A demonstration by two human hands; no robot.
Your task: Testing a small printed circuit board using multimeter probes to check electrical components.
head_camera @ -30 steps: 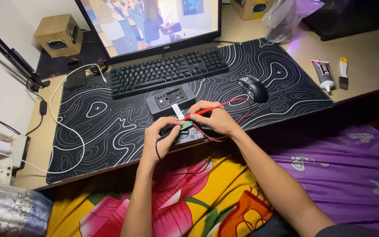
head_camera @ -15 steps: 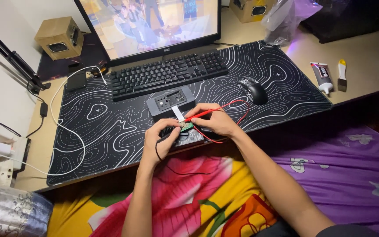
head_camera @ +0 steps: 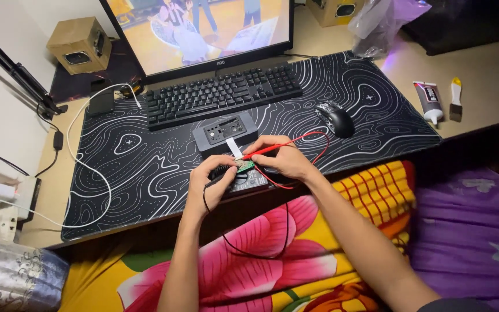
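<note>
While left hand (head_camera: 212, 182) pinches board (head_camera: 245, 166), right hand (head_camera: 284, 159) grips probe (head_camera: 267, 151).

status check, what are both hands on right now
Left hand steadies small green board, black wire by it. Right hand holds red probe, tip at board. Grey box just behind, apart. Nothing blocking.

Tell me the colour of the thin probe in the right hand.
Red, as is its wire; the slim probe in the right hand shows best in the head view.
</note>
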